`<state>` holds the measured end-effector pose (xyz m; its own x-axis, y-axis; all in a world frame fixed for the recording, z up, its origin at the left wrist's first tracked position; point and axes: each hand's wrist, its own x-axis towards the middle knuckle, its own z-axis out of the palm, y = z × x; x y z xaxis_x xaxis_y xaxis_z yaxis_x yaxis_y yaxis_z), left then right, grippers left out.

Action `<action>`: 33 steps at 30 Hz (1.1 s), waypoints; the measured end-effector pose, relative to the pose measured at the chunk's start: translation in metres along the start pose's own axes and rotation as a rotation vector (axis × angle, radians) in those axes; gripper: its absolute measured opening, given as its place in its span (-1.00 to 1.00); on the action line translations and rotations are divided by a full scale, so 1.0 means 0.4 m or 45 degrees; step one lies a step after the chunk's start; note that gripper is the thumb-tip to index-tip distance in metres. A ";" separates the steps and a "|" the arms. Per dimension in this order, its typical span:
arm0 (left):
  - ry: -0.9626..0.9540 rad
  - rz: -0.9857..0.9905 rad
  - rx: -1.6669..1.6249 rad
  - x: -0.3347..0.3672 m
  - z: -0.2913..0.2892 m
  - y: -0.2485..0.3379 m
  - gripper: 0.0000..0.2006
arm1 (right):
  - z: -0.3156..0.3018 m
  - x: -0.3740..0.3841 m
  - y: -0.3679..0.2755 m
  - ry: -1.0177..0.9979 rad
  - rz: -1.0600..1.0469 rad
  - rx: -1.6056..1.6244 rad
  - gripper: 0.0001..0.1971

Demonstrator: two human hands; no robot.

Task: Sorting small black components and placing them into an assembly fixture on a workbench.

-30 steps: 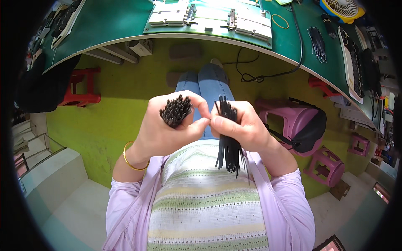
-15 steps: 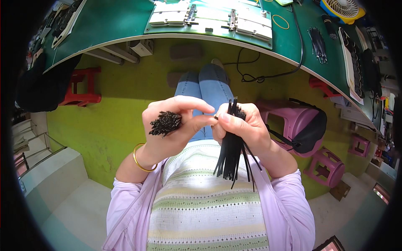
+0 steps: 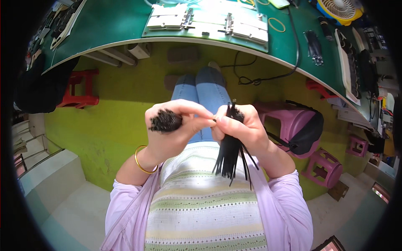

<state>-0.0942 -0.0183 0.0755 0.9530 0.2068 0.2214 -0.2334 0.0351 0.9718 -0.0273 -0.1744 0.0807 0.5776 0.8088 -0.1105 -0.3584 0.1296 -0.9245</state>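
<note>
My left hand point(image 3: 168, 140) is closed around a thick bundle of thin black wires point(image 3: 165, 121), its cut ends pointing up. My right hand point(image 3: 250, 130) grips a second bundle of black wires point(image 3: 229, 158), which hangs down toward my shirt with a few strands splayed to the right. In front of my lap, the thumb and index finger of both hands meet at a small dark wire end. Most of that piece is hidden by the fingertips.
A white metal fixture point(image 3: 169, 17) sits on the green table point(image 3: 104, 25) ahead. Farther right on the table lie a rubber band point(image 3: 277, 25), a bundle of black wires point(image 3: 314, 48) and a fan point(image 3: 340, 9). A pink stool point(image 3: 282, 123) carrying a black bag point(image 3: 307, 133) stands at my right.
My left index finger has come down toward the thumb, narrowing the gap at the small wire end. Both bundles remain in my hands, and the whole view has shifted slightly.
</note>
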 end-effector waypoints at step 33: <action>-0.667 -1.353 -1.417 -0.121 0.033 -0.203 -0.91 | -0.066 0.049 0.190 -0.448 0.338 -0.023 -0.70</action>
<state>-0.1190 -0.0443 -0.0131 0.6704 -0.6998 -0.2465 0.7419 0.6362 0.2117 -0.0239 -0.1637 -0.0014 0.1812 0.9592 -0.2171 -0.4462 -0.1165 -0.8873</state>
